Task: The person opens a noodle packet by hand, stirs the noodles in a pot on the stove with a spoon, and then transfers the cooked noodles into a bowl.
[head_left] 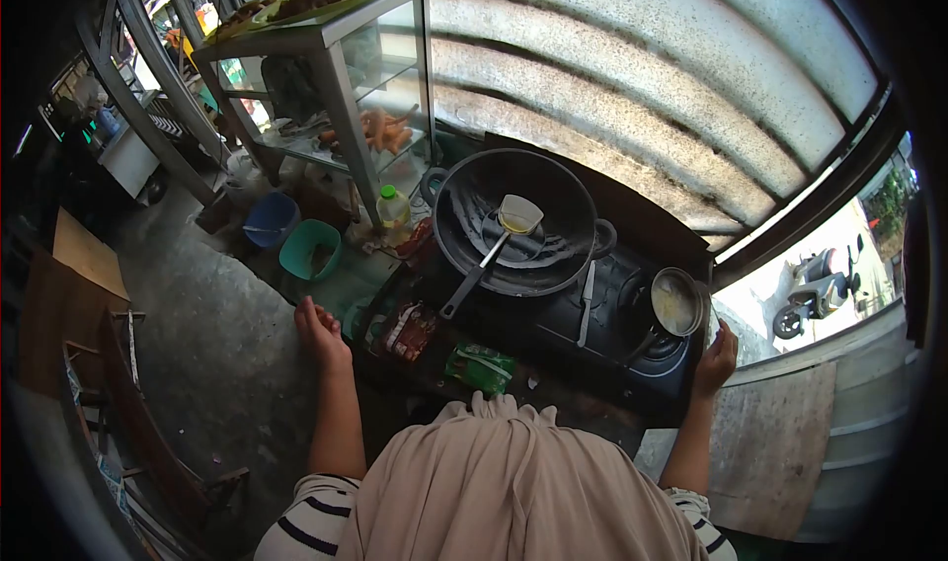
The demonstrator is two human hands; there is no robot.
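My left hand (322,332) is palm up beside the counter's left edge, fingers loosely bent, nothing seen in it; the teal bowl (310,249) is just beyond. At the stove's right edge, my right hand (719,359) has its fingers curled together; what they hold, if anything, is hidden. Between my hands stands the black stove (553,326). A large dark wok (464,255) sits on its left side, with a white-bowled ladle (520,214) resting inside. A small pot (675,302) with pale contents sits on the right burner, and a knife (588,304) lies between them.
A glass display case (346,117) with orange food inside stands behind left. Near it are a blue bowl (272,218) and a green-capped bottle (393,207). A green packet (480,367) and a red-brown packet (411,332) lie at the front. A wooden bench (143,403) stands left.
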